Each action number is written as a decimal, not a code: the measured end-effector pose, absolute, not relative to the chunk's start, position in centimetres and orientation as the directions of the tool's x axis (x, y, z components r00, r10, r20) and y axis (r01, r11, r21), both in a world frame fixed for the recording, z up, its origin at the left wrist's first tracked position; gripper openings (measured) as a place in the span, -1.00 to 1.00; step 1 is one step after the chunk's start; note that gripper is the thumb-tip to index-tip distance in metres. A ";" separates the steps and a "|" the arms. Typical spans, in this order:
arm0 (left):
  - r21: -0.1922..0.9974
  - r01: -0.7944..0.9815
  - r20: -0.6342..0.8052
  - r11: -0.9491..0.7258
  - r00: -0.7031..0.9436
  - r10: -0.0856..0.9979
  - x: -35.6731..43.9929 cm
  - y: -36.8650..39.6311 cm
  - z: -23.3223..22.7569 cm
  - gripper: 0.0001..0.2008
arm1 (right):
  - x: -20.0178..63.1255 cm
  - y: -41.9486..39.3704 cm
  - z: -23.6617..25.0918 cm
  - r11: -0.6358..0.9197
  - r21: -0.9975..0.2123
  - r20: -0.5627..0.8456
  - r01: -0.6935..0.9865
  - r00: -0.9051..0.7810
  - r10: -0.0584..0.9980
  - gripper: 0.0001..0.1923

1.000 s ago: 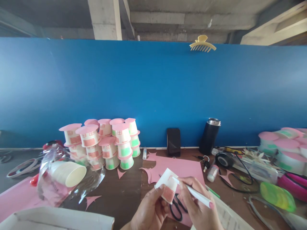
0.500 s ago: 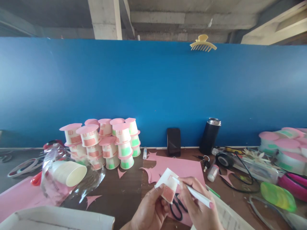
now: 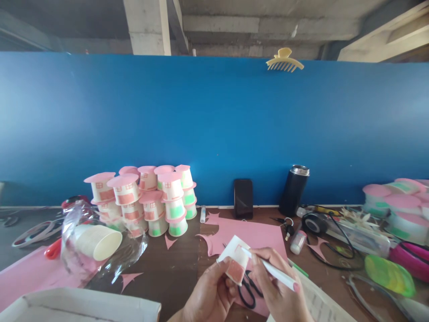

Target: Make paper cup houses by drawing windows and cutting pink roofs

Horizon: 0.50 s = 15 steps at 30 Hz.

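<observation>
My left hand (image 3: 212,293) grips a small white paper cup (image 3: 238,253), tilted, with a reddish coloured patch on its lower part. Between the fingers of my right hand (image 3: 279,284) is a white marker (image 3: 277,273) with a pink end. Its tip touches the cup's white side, at a faint pinkish line. Below the cup, partly hidden by it and my hands, black-handled scissors (image 3: 247,297) lie on a pink paper sheet (image 3: 258,230).
Stacked decorated cups with pink paper tops (image 3: 152,205) stand back left. A plastic bag holds plain paper cups (image 3: 97,241). A white box (image 3: 83,306) sits front left. A phone (image 3: 243,199) and a black bottle (image 3: 294,190) stand by the blue partition (image 3: 214,125); cables and a green case (image 3: 389,273) lie right.
Hardly anything differs: the marker's tip stays on the cup with at most a slight shift, and the whole view has moved a few pixels.
</observation>
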<state>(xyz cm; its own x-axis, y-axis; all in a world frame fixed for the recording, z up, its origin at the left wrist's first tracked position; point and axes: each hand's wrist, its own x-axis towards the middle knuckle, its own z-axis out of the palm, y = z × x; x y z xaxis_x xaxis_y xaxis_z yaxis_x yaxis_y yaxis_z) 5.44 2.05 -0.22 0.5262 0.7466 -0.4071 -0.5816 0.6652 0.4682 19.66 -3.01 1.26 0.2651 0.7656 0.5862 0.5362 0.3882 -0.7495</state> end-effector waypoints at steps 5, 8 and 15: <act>0.456 -0.589 -0.407 0.667 0.529 0.745 5.4 2.1 -0.2 -0.77 | 19.7 -3.0 1.2 0.390 -0.738 0.592 0.550 0.252 0.766 -0.86; 0.441 -0.599 -0.390 0.669 0.544 0.743 5.3 2.1 -0.4 -0.77 | 19.7 -3.0 1.2 0.383 -0.739 0.590 0.553 0.259 0.765 -0.86; 0.410 -0.619 -0.400 0.669 0.537 0.743 5.2 2.5 -0.8 -0.82 | 19.7 -3.0 1.2 0.389 -0.739 0.590 0.550 0.251 0.767 -0.86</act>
<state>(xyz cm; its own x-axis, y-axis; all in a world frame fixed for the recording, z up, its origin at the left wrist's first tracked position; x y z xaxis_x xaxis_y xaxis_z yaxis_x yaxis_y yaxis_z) 5.25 2.51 -0.76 0.5374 0.7426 -0.3997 -0.6194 0.6692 0.4104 19.69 -3.02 1.20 0.2507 0.7671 0.5905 0.5501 0.3890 -0.7389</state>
